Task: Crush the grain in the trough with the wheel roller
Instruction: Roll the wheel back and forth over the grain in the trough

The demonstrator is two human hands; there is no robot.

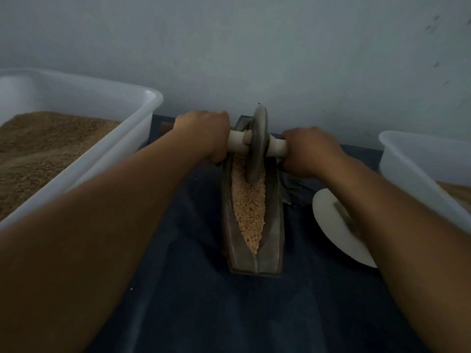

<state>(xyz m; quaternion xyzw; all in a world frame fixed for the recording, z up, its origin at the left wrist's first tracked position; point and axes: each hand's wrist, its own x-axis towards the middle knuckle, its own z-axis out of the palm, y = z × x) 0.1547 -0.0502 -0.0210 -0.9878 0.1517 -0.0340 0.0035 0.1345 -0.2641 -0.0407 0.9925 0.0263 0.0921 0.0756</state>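
Pale grey-blue wall filled the background, and below it a dark blue cloth covered the tabletop. At the middle of the cloth stood a long, narrow metal trough, running from the wall toward the camera, boat-shaped with pointed ends. Pale tan grain lay along the trough's groove, coarse and crumbly, reaching nearly to the near tip. The wheel roller, a grey disc standing upright on its edge, sat in the far part of the trough with its rim down in the grain. A light-coloured handle ran through the disc's centre and stuck out on both sides of the trough.

The left hand held the handle on the left of the trough, its grip closed tight around the bar with fingers curled under. The right hand did likewise on the right of the trough, its grip wrapped fully round the bar end. Both bare forearms stretched out from the camera toward the roller.

Left of the trough stood a large white plastic tub holding brown ground meal. Right of the trough lay a white plate, partly hidden by the right forearm, and beyond it a second white tub, whose contents I could hardly make out.
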